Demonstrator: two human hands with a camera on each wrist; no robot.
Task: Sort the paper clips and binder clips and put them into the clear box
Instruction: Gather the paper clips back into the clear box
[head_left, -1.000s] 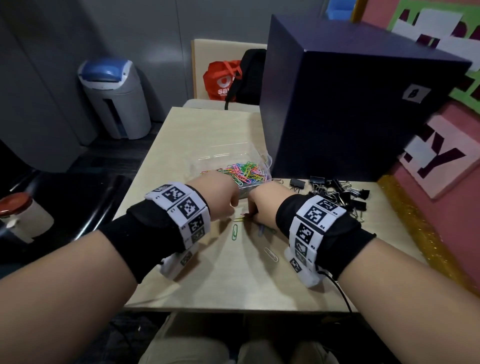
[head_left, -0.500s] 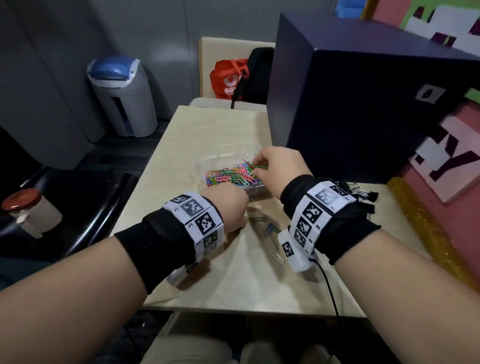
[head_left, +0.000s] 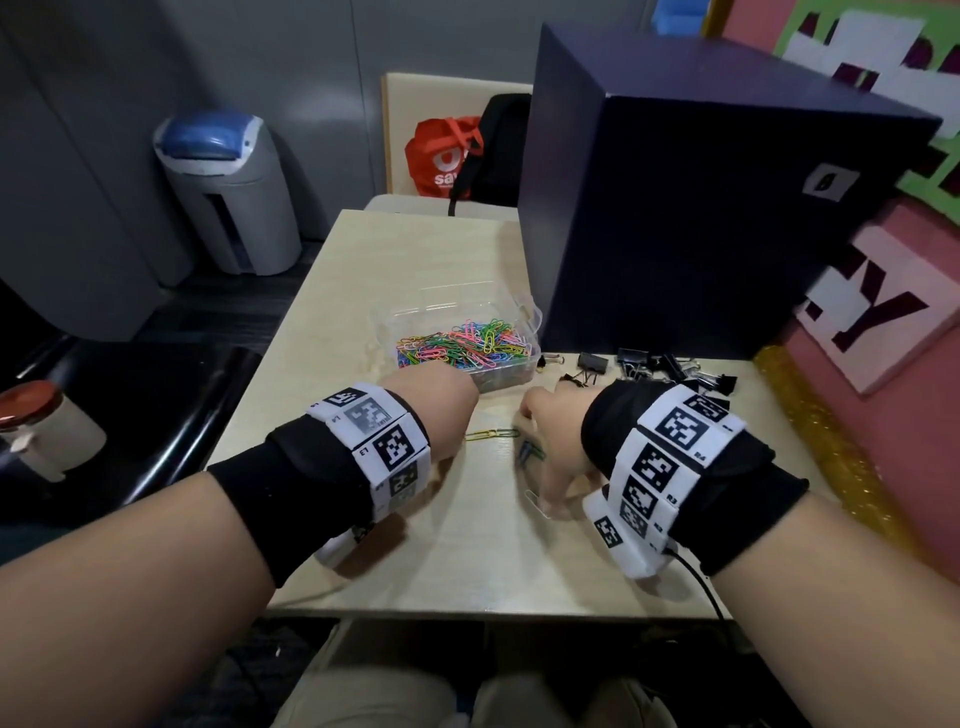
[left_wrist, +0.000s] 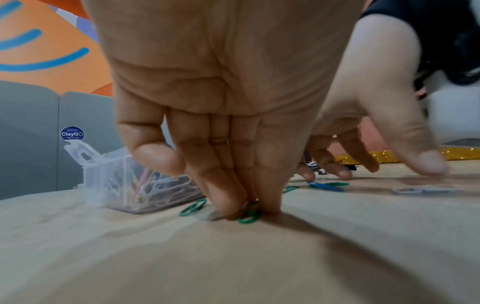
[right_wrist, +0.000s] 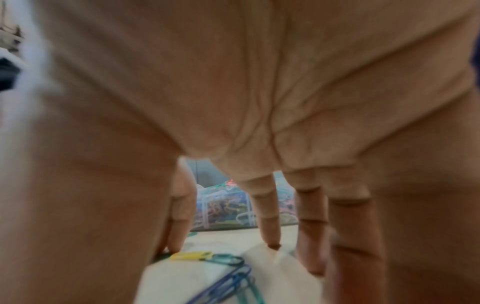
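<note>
Under my left hand (left_wrist: 221, 86), bunched fingertips (left_wrist: 228, 203) pinch a green paper clip (left_wrist: 249, 214); right hand (head_left: 556, 431) fingers splayed beside the blue clips (right_wrist: 228, 281).

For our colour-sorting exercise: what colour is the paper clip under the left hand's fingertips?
Green; the paper clip under the left hand shows best in the left wrist view.

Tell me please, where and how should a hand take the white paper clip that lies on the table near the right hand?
The white paper clip lies flat on the table, so nothing offers a side grip. Probably best: come from above, press a fingertip on one rounded end to tilt it, then pinch the raised wire loop between thumb and forefinger. The right hand is closest.
</note>
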